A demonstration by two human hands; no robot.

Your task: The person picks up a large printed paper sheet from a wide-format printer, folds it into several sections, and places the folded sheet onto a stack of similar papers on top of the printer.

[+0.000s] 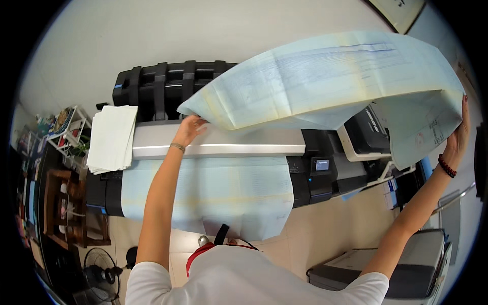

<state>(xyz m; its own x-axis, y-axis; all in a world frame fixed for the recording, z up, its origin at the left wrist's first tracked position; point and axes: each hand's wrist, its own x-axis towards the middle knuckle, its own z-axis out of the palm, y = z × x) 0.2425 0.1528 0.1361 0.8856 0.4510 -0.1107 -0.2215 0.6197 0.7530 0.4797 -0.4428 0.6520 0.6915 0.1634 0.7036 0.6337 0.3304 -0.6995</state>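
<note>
While the right hand (458, 133) is raised near the right edge of the frame, its grip is closed on the right end of a large, creased, pale-blue paper sheet (325, 84), which arches across the upper right of the frame with faint lines and yellowish bands. Left of centre, the left hand (189, 131) has its fingers loosely bent beside the sheet's left tip, above a long silver cover (223, 145); I cannot tell whether that grip pinches the paper. Below the cover, a flatter pale-blue paper panel with a yellowish band (218, 185) spreads over the front of a wide black printer (317, 140). At the cover's left end rests a stack of white rectangular papers (112, 140), and to its right glows a small rectangular screen (322, 164). At lower left stands a round black fan (102, 274)
</note>
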